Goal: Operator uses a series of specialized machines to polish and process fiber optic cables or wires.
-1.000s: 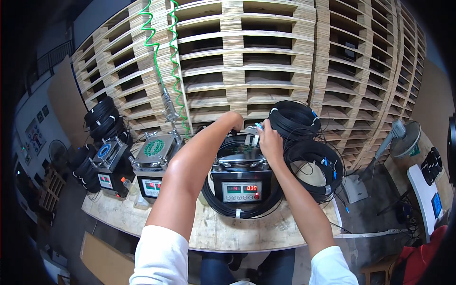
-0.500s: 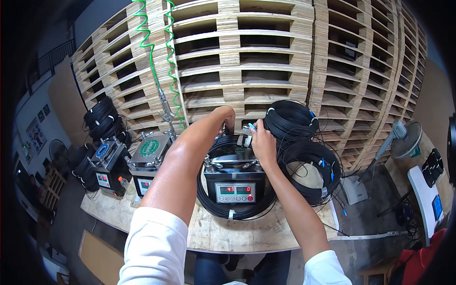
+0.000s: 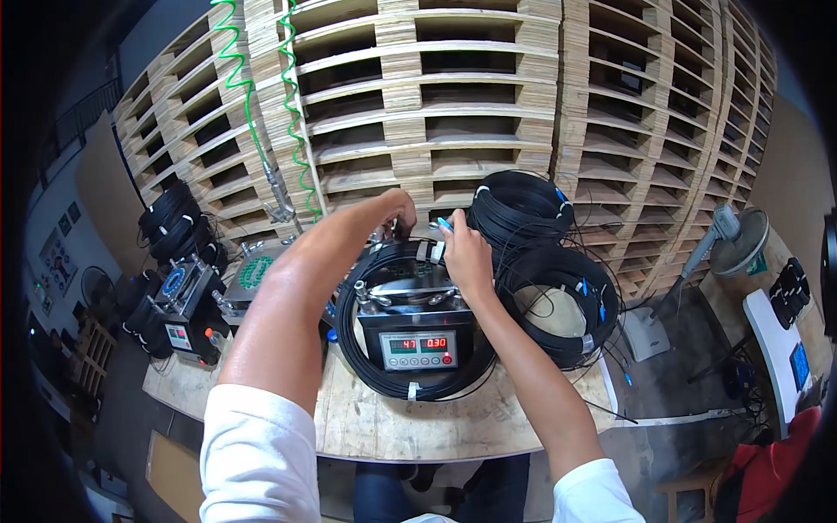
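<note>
The polishing machine (image 3: 418, 318) has a dark, glossy housing with shiny bare metal fittings on top and a smooth, pale control panel (image 3: 418, 361) that looks like plastic. The cable coil (image 3: 414, 389) around it is black plastic with a soft sheen. The blue connector piece (image 3: 445, 224) looks like smooth plastic. The table (image 3: 384, 427) is pale, matt wood with a blotchy surface. The pallets (image 3: 471, 96) are rough, unvarnished wood with layered blocks. The spiral hose (image 3: 230, 54) is glossy green plastic; its air gun (image 3: 278, 206) is shiny metal. The white sleeve (image 3: 261, 453) is soft, matt cloth.
</note>
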### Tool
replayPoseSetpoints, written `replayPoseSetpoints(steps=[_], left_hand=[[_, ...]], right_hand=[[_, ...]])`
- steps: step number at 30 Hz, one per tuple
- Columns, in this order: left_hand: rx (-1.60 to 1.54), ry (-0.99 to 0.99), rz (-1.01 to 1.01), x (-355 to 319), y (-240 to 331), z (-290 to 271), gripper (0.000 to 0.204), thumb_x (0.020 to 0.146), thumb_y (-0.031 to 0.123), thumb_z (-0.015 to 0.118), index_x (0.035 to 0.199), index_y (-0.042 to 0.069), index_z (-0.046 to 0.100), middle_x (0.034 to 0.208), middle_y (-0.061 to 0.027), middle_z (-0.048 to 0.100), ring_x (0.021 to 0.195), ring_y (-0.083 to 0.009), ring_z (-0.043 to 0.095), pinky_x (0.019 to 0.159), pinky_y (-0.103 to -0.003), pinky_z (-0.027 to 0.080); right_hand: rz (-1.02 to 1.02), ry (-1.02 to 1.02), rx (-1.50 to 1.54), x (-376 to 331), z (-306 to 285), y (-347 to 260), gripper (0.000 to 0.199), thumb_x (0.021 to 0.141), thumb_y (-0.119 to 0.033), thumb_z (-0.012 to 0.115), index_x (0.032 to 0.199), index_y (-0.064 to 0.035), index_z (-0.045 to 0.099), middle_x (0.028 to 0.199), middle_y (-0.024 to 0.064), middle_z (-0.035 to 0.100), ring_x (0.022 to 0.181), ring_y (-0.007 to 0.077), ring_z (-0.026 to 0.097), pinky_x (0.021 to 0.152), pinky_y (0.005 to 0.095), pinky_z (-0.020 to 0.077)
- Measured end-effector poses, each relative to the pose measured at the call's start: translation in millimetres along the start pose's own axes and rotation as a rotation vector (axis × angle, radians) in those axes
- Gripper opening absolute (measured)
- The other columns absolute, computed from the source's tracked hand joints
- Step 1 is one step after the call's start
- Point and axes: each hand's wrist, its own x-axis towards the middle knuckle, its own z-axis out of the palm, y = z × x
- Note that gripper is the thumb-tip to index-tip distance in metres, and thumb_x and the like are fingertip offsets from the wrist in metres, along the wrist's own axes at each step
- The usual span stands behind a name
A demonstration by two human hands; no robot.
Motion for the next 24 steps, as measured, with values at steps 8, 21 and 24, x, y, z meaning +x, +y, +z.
replayPoseSetpoints(steps=[8, 21, 24], left_hand=[[-0.465, -0.093, 0.158, -62.8, -57.9, 4.0, 0.019, 0.088, 0.014, 0.072, 0.101, 0.000, 0.070, 0.089, -0.0096, 0.067, 0.092, -0.0213, 0.063, 0.077, -0.034, 0.057], [-1.054, 1.487, 0.856, -126.3, -93.6, 185.9, 0.024, 0.094, 0.018, 0.067, 0.104, -0.003, 0.072, 0.080, -0.0032, 0.065, 0.069, -0.0104, 0.055, 0.063, -0.026, 0.044], [-1.327, 1.315, 0.996, -111.3, -94.5, 212.1, 0.027, 0.097, 0.022, 0.064, 0.108, -0.002, 0.071, 0.077, 0.0042, 0.059, 0.069, -0.0037, 0.048, 0.060, -0.021, 0.039]], right_hand=[[-0.016, -0.024, 0.010, -0.5, 6.0, -17.6, 0.016, 0.100, -0.021, 0.050, 0.103, -0.0058, 0.049, 0.076, 0.0242, 0.066, 0.078, 0.0455, 0.065, 0.063, 0.0553, 0.0478], [-0.024, 0.056, 0.042, -5.9, 2.9, -21.0, 0.013, 0.099, -0.019, 0.051, 0.101, -0.0062, 0.051, 0.084, 0.0226, 0.068, 0.082, 0.0447, 0.065, 0.065, 0.0547, 0.0482], [-0.013, 0.054, 0.022, -4.7, 1.3, -22.5, 0.015, 0.099, -0.021, 0.052, 0.103, -0.0063, 0.050, 0.084, 0.0214, 0.069, 0.082, 0.0441, 0.065, 0.065, 0.0534, 0.0494]])
